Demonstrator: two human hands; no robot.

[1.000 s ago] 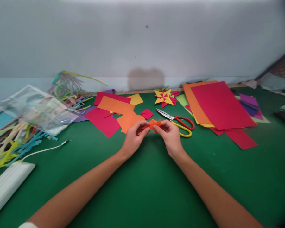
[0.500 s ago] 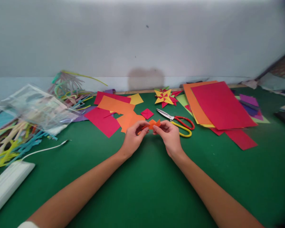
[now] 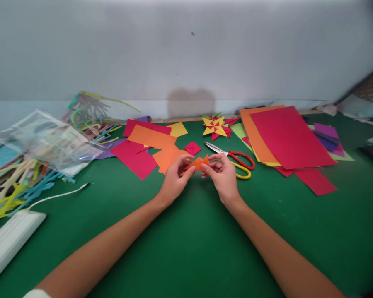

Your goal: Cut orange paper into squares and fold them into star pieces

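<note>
Your two hands meet over the green counter (image 3: 189, 248), wrists well apart and fingers turned inward. Your left hand (image 3: 174, 176) pinches one end of the orange folded paper (image 3: 199, 164) between thumb and fingers, and your right hand (image 3: 223, 176) pinches the other end, its thumb across the near face. The paper sits between them with points standing up at the top edge. If one thumb presses harder than the other, a crease could land crooked; if the hands pull against each other, a fold could open or tear — small paper forgives little.

Just beyond your right hand lie the scissors (image 3: 221, 151), their yellow handle partly behind your fingers; whether they touch, you cannot tell from here. A knuckle catching that handle could swing the blades toward the red folded square (image 3: 192, 148). Past your left hand, the orange cut sheet (image 3: 168, 159) could slide if your fingers brush it. Farther off — near the wall — the yellow paper star (image 3: 213, 126) looks out of harm's way.
</note>
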